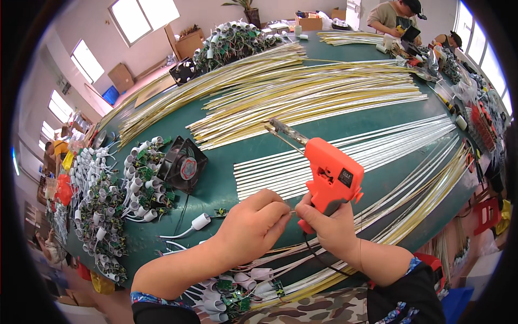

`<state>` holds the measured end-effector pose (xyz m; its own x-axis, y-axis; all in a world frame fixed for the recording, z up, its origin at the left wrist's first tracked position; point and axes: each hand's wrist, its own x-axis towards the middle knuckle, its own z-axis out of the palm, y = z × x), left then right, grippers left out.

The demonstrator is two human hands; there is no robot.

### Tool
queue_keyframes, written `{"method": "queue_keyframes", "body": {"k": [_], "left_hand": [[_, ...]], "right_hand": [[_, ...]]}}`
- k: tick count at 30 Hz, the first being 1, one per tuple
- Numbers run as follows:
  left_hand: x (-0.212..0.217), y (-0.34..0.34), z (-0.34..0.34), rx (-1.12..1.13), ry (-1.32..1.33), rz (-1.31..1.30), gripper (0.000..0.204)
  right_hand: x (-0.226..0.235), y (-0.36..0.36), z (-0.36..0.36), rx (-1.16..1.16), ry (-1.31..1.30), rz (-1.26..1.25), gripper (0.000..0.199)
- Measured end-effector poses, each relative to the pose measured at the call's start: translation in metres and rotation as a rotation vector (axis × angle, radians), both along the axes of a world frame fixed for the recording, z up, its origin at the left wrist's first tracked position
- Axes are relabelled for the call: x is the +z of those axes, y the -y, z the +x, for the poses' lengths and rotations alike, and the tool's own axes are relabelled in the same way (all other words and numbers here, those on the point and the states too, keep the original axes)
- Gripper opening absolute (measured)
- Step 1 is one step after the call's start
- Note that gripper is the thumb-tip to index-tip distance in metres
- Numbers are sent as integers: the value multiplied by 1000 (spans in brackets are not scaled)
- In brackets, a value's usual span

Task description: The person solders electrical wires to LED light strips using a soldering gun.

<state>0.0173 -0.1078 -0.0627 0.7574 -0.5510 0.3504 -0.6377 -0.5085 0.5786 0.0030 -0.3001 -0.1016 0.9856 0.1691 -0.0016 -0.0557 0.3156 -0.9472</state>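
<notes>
My right hand [330, 225] grips the handle of an orange pistol-shaped soldering gun [330, 175] whose metal tip [278, 127] points up and left over the green table [232, 186]. My left hand [253, 224] is pinched shut beside it, fingertips meeting the right hand's fingertips at a thin wire [292, 211] near the gun's base. A white end cap with white leads [198, 222] and a small green circuit board [220, 211] lie just left of the left hand. Flat white strips [377, 148] lie side by side under the gun.
A black fan [182, 164] stands left of centre, another fan [182, 70] farther back. Heaps of white caps with green boards [110, 200] fill the left side and the near edge. Yellow strips [302, 89] spread across the far table. Other people [396, 16] work at the far right.
</notes>
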Motion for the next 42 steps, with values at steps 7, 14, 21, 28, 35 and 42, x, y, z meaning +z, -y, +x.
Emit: {"method": "queue_keyframes", "body": {"k": [7, 14, 21, 28, 35, 42], "left_hand": [[45, -53, 13, 202, 223, 115, 8], [118, -102, -20, 406, 700, 618, 15], [8, -130, 19, 201, 219, 707, 25], [95, -145, 18, 392, 489, 977, 23], [28, -141, 20, 137, 92, 1198, 7], [-51, -141, 27, 150, -102, 637, 10]], "right_hand": [[-4, 16, 8, -183, 10, 2, 16], [11, 19, 9, -210, 140, 90, 12], [4, 20, 9, -232, 106, 23, 15], [-3, 20, 13, -284, 111, -43, 14], [-4, 16, 15, -255, 98, -40, 14], [-5, 18, 8, -189, 62, -35, 13]]}}
